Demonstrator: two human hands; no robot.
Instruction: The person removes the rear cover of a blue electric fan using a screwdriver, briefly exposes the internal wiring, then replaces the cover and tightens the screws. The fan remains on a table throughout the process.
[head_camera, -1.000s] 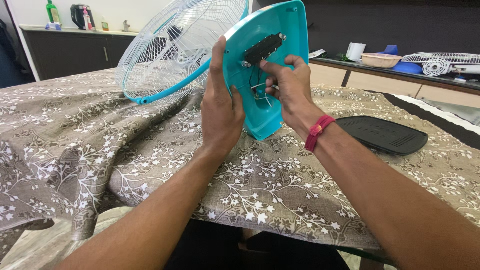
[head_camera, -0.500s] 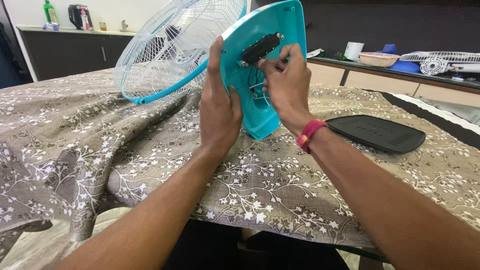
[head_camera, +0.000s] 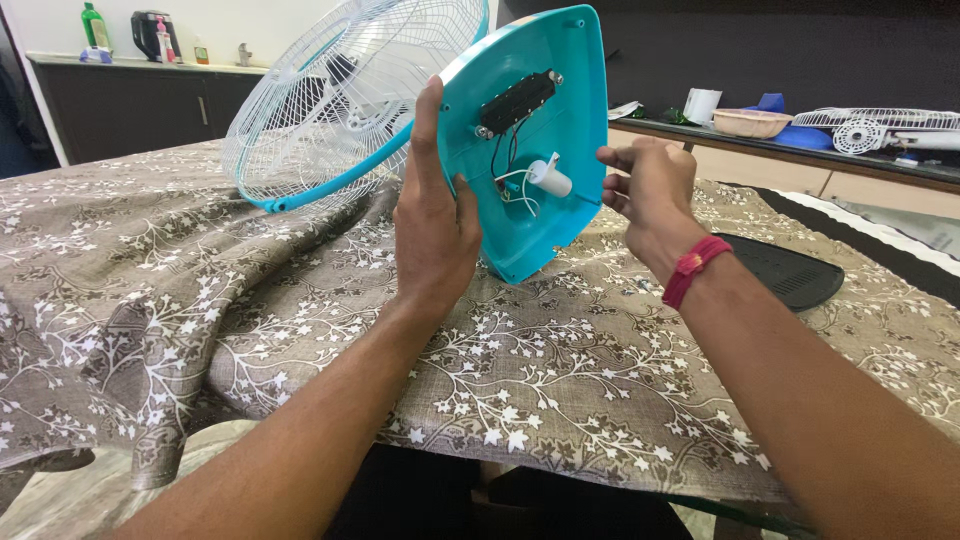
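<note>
Turquoise fan base (head_camera: 560, 110) stands tilted on its lower edge in the upper middle of the frame, its hollow underside turned toward the camera. Inside it, a black oblong switch block (head_camera: 515, 102) sits near the top, and thin wires run down from it to a small white cylinder (head_camera: 550, 178) near the centre. The left hand (head_camera: 432, 215) grips the base's left rim, index finger stretched straight up along the edge, thumb pressed on the inner face, the other fingers hidden behind. The right hand (head_camera: 650, 190) hovers just right of the base, fingers curled into a loose fist with the fingertips pinched close together; whether they hold anything small, I cannot tell. A red band (head_camera: 695, 268) circles that wrist.

Behind the base, toward the upper left, the white wire fan guard (head_camera: 340, 90) with a turquoise ring leans on the table. Everything rests on a brown floral tablecloth (head_camera: 300, 330). A black oval cover plate (head_camera: 790, 275) lies flat at the right, near the right forearm. Farther back at the upper right, a counter carries a bowl (head_camera: 750, 122) and another white fan guard (head_camera: 870, 125).
</note>
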